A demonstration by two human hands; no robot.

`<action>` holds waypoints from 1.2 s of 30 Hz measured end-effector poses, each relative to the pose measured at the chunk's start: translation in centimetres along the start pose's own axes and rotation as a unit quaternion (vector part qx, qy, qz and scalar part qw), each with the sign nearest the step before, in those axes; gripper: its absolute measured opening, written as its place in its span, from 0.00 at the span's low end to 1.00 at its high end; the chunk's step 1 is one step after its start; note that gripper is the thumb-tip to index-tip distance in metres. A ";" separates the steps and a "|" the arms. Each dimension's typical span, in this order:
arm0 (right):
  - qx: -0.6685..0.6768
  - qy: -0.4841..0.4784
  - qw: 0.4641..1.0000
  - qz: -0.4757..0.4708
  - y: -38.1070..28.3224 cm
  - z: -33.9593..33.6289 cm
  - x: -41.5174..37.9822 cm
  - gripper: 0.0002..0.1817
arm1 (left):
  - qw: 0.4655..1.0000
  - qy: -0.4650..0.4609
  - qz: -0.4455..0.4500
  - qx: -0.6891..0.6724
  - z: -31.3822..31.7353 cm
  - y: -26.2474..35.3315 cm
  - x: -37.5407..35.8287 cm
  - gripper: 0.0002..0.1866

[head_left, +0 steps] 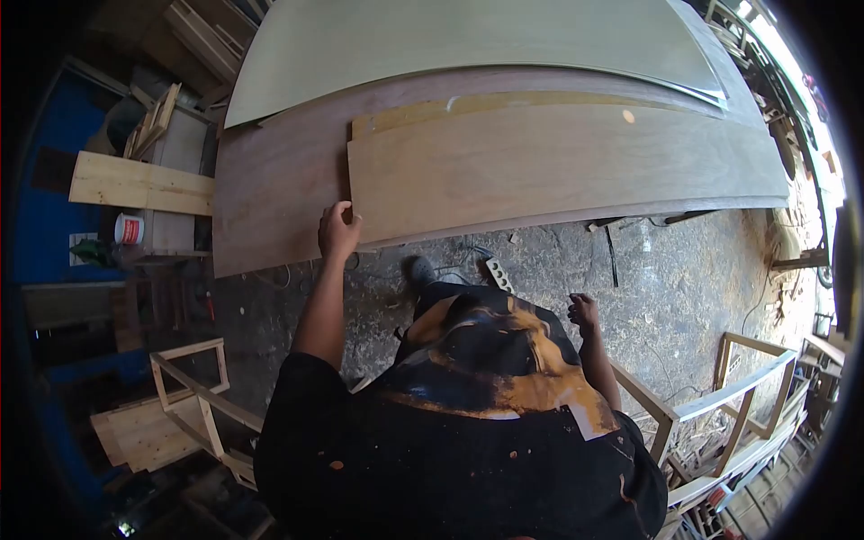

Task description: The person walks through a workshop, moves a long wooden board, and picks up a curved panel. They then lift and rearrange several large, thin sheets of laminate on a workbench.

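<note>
My left hand (339, 232) is at the near left corner of a light brown plywood sheet (540, 166). Its thumb and curled fingers close on the sheet's edge; the corner itself is hidden behind the hand. Beneath that sheet lies a yellowish board (405, 115), showing as a strip along the far edge. Both rest on a larger reddish plywood sheet (279, 193). My right hand (583, 313) hangs low at my side over the floor, apart from the sheets. Its fingers are curled in, and nothing shows in them.
A pale green-grey sheet (468, 36) covers the far part of the stack. On the left are a wooden plank (135, 183) and a white tub (129, 229). Wooden frames (193, 396) stand behind me on both sides. A power strip (498, 274) and cables lie on the dusty floor (666, 279).
</note>
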State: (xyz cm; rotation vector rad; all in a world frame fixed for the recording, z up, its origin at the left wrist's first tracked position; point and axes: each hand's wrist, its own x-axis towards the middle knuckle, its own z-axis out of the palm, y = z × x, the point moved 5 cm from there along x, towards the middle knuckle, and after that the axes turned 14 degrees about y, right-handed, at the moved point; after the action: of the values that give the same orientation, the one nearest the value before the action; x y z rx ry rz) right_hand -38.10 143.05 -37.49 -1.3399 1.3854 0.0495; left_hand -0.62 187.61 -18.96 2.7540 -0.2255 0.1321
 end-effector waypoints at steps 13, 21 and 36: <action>0.030 -0.009 0.999 -0.019 -4.5 1.5 0.9 0.11 | 0.906 0.010 -0.286 -0.312 7.4 -5.3 -0.6 0.16; 0.030 0.009 0.999 -0.014 -4.4 1.6 0.6 0.11 | 0.989 0.070 -0.130 -0.023 2.2 -2.6 6.8 0.23; 0.165 0.049 0.979 0.106 7.9 -1.0 -1.8 0.10 | 0.991 -0.067 0.112 0.027 9.6 4.7 7.0 0.26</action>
State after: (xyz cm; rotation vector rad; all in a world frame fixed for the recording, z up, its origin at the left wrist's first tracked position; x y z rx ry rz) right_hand -44.82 146.34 -40.88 -0.9259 1.5407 -0.1022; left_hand 6.03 178.72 -25.29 2.7858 -0.5750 0.0128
